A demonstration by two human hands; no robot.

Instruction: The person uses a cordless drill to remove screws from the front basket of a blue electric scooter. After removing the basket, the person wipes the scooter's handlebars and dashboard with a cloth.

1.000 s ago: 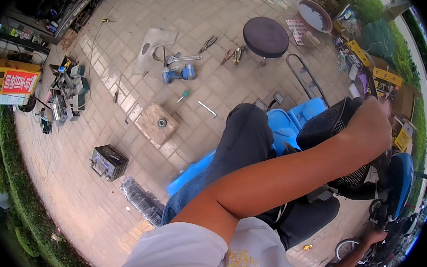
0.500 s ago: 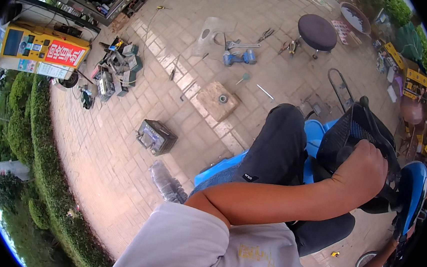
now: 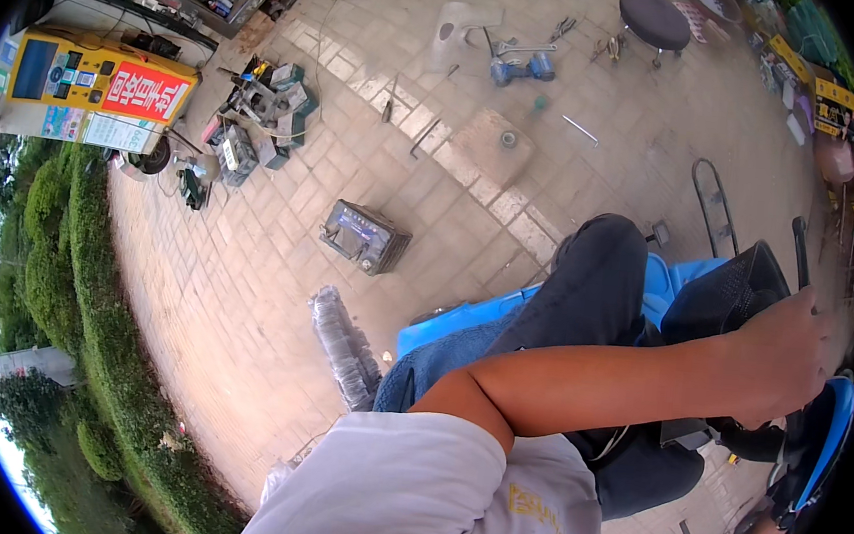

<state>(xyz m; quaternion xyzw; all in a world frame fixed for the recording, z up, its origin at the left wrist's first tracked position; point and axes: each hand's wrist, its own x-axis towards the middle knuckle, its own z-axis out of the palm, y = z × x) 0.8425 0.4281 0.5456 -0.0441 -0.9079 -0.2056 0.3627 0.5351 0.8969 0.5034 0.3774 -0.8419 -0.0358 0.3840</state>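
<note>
My left arm stretches across to the right, and my left hand [image 3: 779, 357] is closed, its fingers curled on the far side; whatever it grips is hidden behind it. Right beside it is a black mesh basket [image 3: 720, 305] at the front of a blue scooter [image 3: 473, 316], which I sit astride in dark trousers. A black upright bar [image 3: 798, 251] rises just above the hand. At the lower right edge, my right hand [image 3: 765, 530] is near the lower end of a blue, dark-edged panel [image 3: 824, 444]; its fingers are too small and covered to read.
On the paving lie a black battery [image 3: 367, 237], a blue power tool [image 3: 523, 69], a wrench [image 3: 524, 48] and a metal rod [image 3: 580, 131]. A round stool [image 3: 655, 20] stands far right. A heap of old batteries [image 3: 263, 114] lies by the yellow machine [image 3: 106, 81]; a hedge [image 3: 108, 302] runs left.
The view has turned, so the ground things sit further right. My left hand has moved right and slightly down, away from over the basket. My right hand appears lower.
</note>
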